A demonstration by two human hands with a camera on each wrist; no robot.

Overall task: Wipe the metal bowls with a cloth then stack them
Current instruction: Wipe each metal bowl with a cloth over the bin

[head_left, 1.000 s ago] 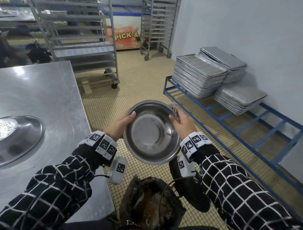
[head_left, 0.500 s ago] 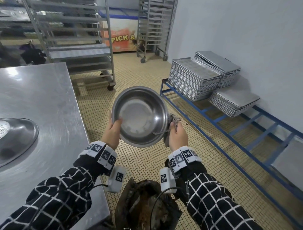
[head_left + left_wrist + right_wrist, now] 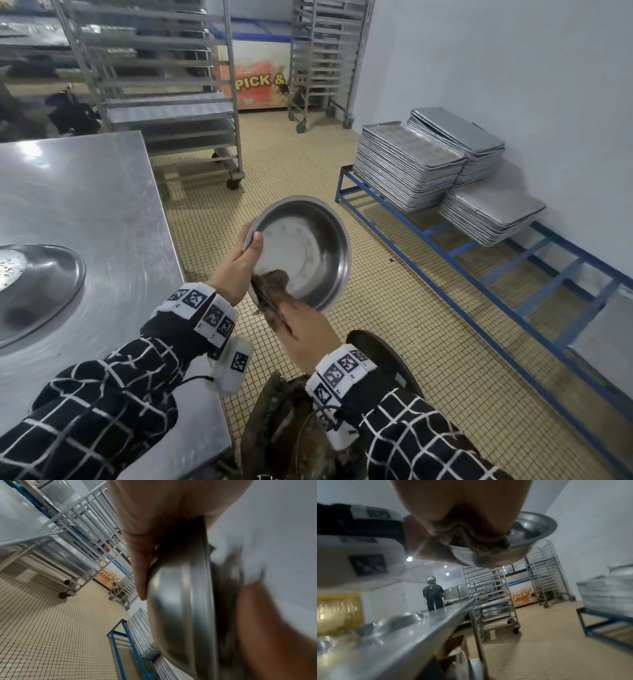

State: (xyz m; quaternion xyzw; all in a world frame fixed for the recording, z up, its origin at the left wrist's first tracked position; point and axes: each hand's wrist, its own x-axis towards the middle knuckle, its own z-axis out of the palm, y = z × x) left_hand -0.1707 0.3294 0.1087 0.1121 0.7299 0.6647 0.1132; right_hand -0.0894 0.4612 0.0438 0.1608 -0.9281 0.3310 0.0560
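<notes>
Step in hand: wiping, judged from the grasp; one metal bowl (image 3: 303, 251) is held in the air over the tiled floor, tilted with its inside toward the person, just beside the steel surface (image 3: 89, 192). The left hand (image 3: 239, 265) grips the bowl's near-left rim, thumb inside, the other fingers (image 3: 139, 574) behind the wall; the right hand (image 3: 301, 330) has its fingers clenched on a dark cloth (image 3: 270, 286), which is pressed against the lower rim and the inner wall.

Next move, as a judgement: the cloth should sweep round the remaining inside and the rim while the left hand turns the bowl; a firm grip is wanted, as the metal looks slippery; stacking is not yet begun.

Count: one bowl in hand; one large shallow metal bowl (image 3: 41, 291) lying on the surface, specks inside; one cloth; three stacks of metal trays (image 3: 407, 164) on a blue floor rack; two wheeled tray racks behind; whether the dark round object below the right wrist is another bowl cannot be told.
</notes>
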